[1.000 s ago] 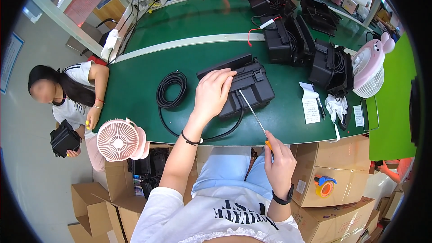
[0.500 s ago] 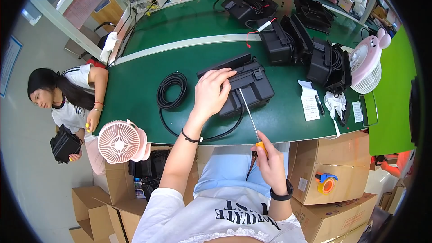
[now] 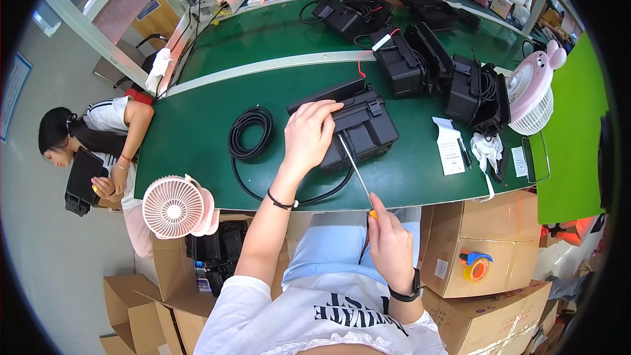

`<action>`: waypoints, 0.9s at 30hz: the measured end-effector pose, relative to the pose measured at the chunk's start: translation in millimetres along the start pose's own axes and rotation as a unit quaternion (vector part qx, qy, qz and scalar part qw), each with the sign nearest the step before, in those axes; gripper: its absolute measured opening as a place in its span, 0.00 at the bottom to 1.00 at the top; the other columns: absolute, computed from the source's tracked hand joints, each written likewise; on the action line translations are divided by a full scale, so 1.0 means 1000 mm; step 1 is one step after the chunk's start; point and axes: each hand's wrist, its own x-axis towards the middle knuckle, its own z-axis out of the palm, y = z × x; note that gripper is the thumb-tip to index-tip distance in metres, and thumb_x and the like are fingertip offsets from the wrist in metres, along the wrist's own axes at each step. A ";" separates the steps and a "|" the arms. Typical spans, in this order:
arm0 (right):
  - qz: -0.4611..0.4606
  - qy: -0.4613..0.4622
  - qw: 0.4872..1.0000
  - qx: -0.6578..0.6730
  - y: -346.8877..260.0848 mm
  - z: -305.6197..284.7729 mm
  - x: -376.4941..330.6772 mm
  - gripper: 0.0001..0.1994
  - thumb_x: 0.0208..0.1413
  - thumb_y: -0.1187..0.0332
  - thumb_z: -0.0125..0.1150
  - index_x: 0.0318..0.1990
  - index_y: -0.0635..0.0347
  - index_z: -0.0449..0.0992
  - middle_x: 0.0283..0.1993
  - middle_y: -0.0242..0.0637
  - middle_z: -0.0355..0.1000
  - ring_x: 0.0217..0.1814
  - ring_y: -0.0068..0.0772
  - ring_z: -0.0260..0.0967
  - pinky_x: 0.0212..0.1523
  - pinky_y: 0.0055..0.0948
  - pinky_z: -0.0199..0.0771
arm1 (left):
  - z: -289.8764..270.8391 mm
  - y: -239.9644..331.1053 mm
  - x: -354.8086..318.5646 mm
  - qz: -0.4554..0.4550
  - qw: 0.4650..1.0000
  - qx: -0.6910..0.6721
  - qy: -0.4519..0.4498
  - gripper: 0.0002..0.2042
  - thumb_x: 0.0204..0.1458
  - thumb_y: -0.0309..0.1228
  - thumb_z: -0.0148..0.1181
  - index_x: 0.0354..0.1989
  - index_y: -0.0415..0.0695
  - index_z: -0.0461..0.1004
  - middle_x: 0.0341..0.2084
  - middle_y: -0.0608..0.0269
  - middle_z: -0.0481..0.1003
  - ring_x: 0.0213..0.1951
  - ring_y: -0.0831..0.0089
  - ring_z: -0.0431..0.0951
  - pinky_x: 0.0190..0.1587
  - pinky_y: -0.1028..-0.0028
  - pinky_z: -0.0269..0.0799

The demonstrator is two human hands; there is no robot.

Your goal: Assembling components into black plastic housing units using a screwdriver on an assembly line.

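A black plastic box [image 3: 369,121] with a raised lid flap lies on the green table in front of me. My left hand [image 3: 309,133] rests on its left side, fingers bent over the casing and holding it. In my right hand [image 3: 389,240] is a screwdriver [image 3: 355,169] with a yellow handle, mostly hidden by my fingers. Its long metal shaft slants up and left, with the tip at the box's near side, beside the cable entry. From there a black cable [image 3: 250,133] runs left along the table into a coil.
Several more black boxes [image 3: 402,64] with cables stand at the back right. A pink fan [image 3: 174,207] sits at the left edge, another fan [image 3: 531,95] at the right. Paper slips [image 3: 449,151] lie nearby. A co-worker [image 3: 98,141] at left holds a black box; cardboard boxes [image 3: 483,243] stand below.
The screwdriver tip and my right hand have shifted slightly left. The co-worker at left has raised the black box. At the back, another person's hand has moved right to a black part.
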 end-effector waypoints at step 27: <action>-0.071 0.074 0.963 -0.248 -0.012 0.020 -0.005 0.35 0.46 0.81 0.58 0.67 0.61 0.64 0.39 0.41 0.72 0.27 0.32 0.73 0.24 0.26 0.77 | 0.000 0.001 0.001 -0.002 1.000 0.001 0.013 0.12 0.55 0.26 0.53 0.44 0.49 0.81 0.45 0.64 0.80 0.48 0.61 0.78 0.53 0.64 0.72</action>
